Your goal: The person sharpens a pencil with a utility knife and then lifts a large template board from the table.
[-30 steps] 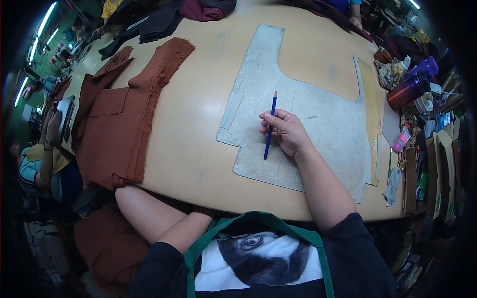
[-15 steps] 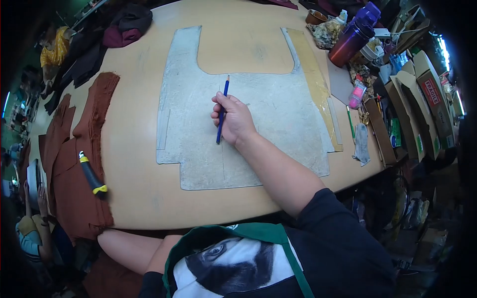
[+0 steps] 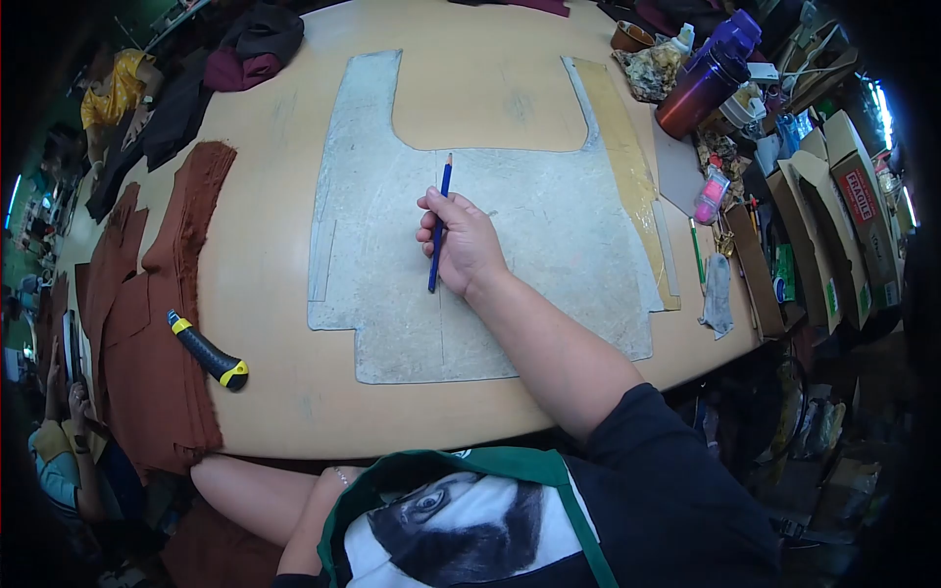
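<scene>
One hand, our left, is hidden; we cannot tell how its fingers stand. Mid-frame, our right hand point(image 3: 466, 245) clamps its fingers on a blue pencil point(image 3: 436, 240) over the grey template point(image 3: 554, 225), partly covering it. Upper left, dark bundled cloth point(image 3: 267, 37), perhaps garments, shows dimly.

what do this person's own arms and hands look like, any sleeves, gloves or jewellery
The right hand is bare, with no glove or watch visible. A short, plain, dark sleeve, black or navy, leaves the right forearm uncovered. The left arm shows only partly and seems to wear a thin, pale chain-like band; the left hand is hidden.
</scene>
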### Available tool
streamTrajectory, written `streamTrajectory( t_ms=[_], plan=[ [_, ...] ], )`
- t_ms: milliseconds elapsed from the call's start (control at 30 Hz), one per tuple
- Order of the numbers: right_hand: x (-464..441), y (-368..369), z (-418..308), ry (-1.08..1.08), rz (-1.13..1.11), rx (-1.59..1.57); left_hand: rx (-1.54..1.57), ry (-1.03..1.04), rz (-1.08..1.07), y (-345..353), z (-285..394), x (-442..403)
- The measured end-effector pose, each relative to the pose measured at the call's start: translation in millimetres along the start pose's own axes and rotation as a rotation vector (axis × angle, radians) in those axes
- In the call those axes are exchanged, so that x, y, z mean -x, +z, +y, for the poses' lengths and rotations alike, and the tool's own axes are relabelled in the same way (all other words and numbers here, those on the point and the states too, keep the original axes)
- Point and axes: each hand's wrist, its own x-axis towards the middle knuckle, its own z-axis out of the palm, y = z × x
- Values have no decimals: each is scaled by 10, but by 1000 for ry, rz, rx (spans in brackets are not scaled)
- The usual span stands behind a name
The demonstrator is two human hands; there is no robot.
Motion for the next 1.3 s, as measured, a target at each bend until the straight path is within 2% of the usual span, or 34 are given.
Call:
streamTrajectory(
  t_ms=[167,267,300,333,367,400,433,467,500,533,567,600,667,767,800,900,967,1000,1033,1067,1100,1133,1233,1300],
  plan=[
    [-6,12,5,10,-2,-1,-87,46,-151,-111,30,250],
    [-2,18,-2,23,6,1,-140,197,-375,-567,182,800],
    [-8,13,-1,16,4,3,-74,237,-352,-829,252,1029],
    [-13,13,5,13,2,5,31,247,-215,-1115,337,1252],
    [-14,23,15,10,-4,6,291,140,28,-1406,452,1491],
    [-20,28,20,4,-7,9,204,236,329,-1613,304,1570],
    [-28,21,24,-3,-15,11,-81,236,556,-1859,188,1611],
    [-31,22,29,-10,-28,12,-12,165,696,-2027,33,1567],
    [-30,16,30,-5,-42,16,-463,156,940,-2163,239,1473],
    [-30,-3,20,0,-59,22,-729,28,959,-2227,84,1332],
    [-30,-4,15,4,-76,25,-777,-105,856,-2227,-35,1191],
    [-17,3,9,6,-80,56,-881,-107,683,-2263,-174,1084],
    [37,-4,12,9,-73,122,-927,68,682,-2268,-329,942],
    [174,-35,103,-193,3,661,-951,173,721,-2325,-260,918],
    [130,-104,196,-456,-21,916,-960,194,748,-2332,-231,921],
    [336,-157,159,-377,-104,854,-841,527,1154,-2267,61,974],
    [591,-55,116,-309,-164,816,-727,676,1321,-2124,519,1074],
    [717,-12,106,-267,-199,808,-586,830,1344,-2012,690,1034],
    [834,12,114,-221,-236,805,-530,875,1319,-1830,882,985],
    [986,0,150,-44,-326,502,-522,985,1244,-1709,1132,978],
    [1159,-38,187,129,-392,192,-543,1082,1263,-1590,1337,884],
    [1262,-62,177,292,-437,-123,-559,1154,1167,-1478,1478,748],
    [1405,-129,12,327,-273,-263,-388,1195,1092,-1243,1792,439],
    [1434,-352,-21,233,-63,-336,-431,1128,959,-1203,1926,378]
  ],
)
